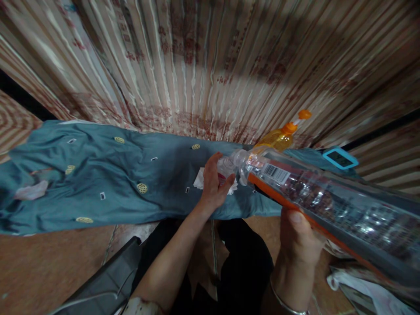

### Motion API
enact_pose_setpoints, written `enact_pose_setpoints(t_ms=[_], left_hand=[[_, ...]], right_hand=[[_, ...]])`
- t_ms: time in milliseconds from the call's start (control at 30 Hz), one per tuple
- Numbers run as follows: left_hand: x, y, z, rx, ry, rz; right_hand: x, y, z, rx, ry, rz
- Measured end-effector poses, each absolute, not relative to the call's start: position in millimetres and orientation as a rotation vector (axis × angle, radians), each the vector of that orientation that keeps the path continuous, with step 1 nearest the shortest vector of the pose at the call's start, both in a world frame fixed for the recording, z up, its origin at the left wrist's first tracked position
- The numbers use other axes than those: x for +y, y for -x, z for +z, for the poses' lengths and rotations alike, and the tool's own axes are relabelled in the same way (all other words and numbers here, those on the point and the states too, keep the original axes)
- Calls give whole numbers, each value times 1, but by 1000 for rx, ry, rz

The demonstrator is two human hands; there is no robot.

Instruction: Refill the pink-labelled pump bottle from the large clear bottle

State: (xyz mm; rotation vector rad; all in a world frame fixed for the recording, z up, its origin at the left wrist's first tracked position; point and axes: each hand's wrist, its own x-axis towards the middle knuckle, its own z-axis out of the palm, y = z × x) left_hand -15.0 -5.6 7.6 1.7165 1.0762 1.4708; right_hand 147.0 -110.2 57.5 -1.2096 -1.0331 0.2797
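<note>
My right hand (302,236) is wrapped round a large clear plastic bottle (341,201) with an orange and dark label and a barcode. The bottle is tilted nearly level, its neck pointing left. My left hand (215,186) is closed round a small clear plastic bottle (227,165) with a bit of pink-red on it. The large bottle's mouth meets or overlaps the small bottle's top; I cannot tell if they touch. Under the small bottle lies a crumpled white tissue (198,179). Whether any liquid flows between the bottles cannot be made out.
A grey-green cloth (121,175) with yellow prints covers the narrow table. Behind the large bottle stands a yellow pump bottle (275,139) with an orange top. A blue-framed device (340,158) sits at right, a pinkish-white scrap (32,191) at left. A pleated curtain (183,74) hangs behind.
</note>
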Motion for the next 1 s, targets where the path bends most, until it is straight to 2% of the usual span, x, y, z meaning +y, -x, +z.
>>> enact_pose_setpoints(t_ms=[1000], left_hand=[[-5,15,7,1095,-1728,1454]], right_hand=[[-116,-151,45,-989,1291,212]])
